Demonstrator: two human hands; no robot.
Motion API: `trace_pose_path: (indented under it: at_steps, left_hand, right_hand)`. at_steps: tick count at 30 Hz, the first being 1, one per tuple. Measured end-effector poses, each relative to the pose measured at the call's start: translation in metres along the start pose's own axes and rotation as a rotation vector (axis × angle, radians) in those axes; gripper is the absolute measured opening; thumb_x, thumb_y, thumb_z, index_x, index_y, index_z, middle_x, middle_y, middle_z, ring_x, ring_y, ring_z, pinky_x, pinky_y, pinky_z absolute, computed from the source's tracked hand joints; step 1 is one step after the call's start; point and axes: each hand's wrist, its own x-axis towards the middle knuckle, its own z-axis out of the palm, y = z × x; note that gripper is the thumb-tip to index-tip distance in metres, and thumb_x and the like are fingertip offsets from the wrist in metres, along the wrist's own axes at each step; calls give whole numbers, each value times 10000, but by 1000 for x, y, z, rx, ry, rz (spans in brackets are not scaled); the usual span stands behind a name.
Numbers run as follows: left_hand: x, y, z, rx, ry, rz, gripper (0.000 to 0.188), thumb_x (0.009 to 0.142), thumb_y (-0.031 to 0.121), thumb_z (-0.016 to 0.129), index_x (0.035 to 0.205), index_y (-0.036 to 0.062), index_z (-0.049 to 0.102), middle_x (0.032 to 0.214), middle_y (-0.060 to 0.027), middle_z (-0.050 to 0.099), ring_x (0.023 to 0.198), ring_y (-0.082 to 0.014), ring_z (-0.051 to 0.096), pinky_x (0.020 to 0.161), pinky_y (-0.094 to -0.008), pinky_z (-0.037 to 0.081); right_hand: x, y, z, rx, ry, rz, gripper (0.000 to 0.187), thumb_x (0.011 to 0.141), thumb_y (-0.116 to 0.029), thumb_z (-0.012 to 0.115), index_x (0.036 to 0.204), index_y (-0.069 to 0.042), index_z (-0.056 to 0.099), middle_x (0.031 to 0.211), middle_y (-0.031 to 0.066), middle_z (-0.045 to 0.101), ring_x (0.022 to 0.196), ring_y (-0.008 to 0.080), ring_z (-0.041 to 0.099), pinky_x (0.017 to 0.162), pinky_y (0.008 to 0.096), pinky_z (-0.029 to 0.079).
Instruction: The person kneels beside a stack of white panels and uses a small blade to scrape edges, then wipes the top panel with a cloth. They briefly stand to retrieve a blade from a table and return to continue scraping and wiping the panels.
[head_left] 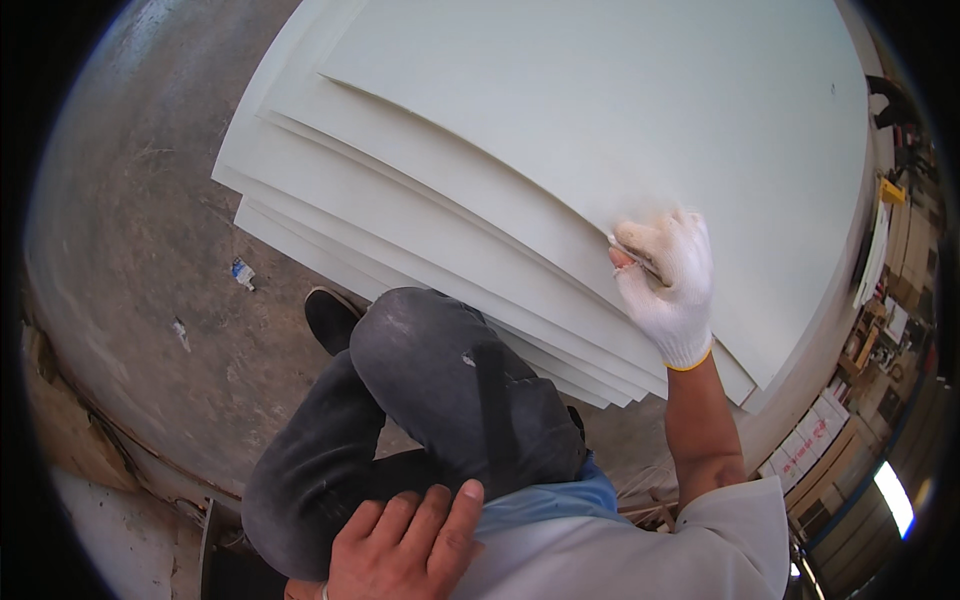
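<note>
My right hand wears a white knit glove with a yellow cuff, and the tip of its thumb pokes out bare. Its fingers are closed, pinching something thin that I cannot make out. It rests at the near edge of the top sheet of a stack of large pale panels. A faint blur lies on the sheet just beyond the knuckles. My left hand is bare and holds nothing. Its fingers lie stretched out against my lap, by the dark trousers.
The lower panels are fanned out in steps toward me. Scraps of litter lie on the concrete floor at left. Boards and boxes line the right side. A worn board stands at lower left.
</note>
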Motion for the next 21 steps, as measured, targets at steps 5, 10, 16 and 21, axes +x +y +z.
trace_pose_path:
  at_steps: [5, 10, 16, 21]
  left_hand:
    - [1, -1, 0, -8, -8, 14, 665, 918, 187, 750, 1526, -19, 576, 1270, -157, 702, 1026, -306, 667, 832, -420, 503]
    - [1, 0, 0, -9, -10, 3, 662, 925, 191, 747, 1528, -20, 572, 1274, -156, 699, 1025, -310, 667, 832, -425, 502]
    - [0, -1, 1, -9, -9, 31, 661, 929, 189, 746, 1527, -29, 568, 1275, -164, 701, 1023, -317, 669, 841, -427, 505]
    - [0, -2, 1, -5, 15, 15, 647, 935, 177, 740, 1525, -31, 572, 1278, -166, 703, 1026, -320, 678, 845, -431, 509]
  right_hand:
    - [1, 0, 0, -2, 15, 3, 289, 720, 42, 763, 944, -129, 702, 771, -14, 577, 689, 212, 479, 755, 373, 372]
    - [-5, 3, -3, 1, 12, 18, 301, 705, 42, 770, 944, -129, 703, 753, -10, 559, 682, 218, 478, 756, 378, 373]
    - [-24, 12, -12, -4, -6, 34, 334, 685, 68, 753, 954, -123, 704, 755, -10, 564, 679, 219, 475, 753, 380, 369]
    - [-39, 19, -17, 37, 39, 62, 361, 680, 99, 728, 967, -118, 696, 762, -6, 567, 683, 218, 469, 744, 378, 367]
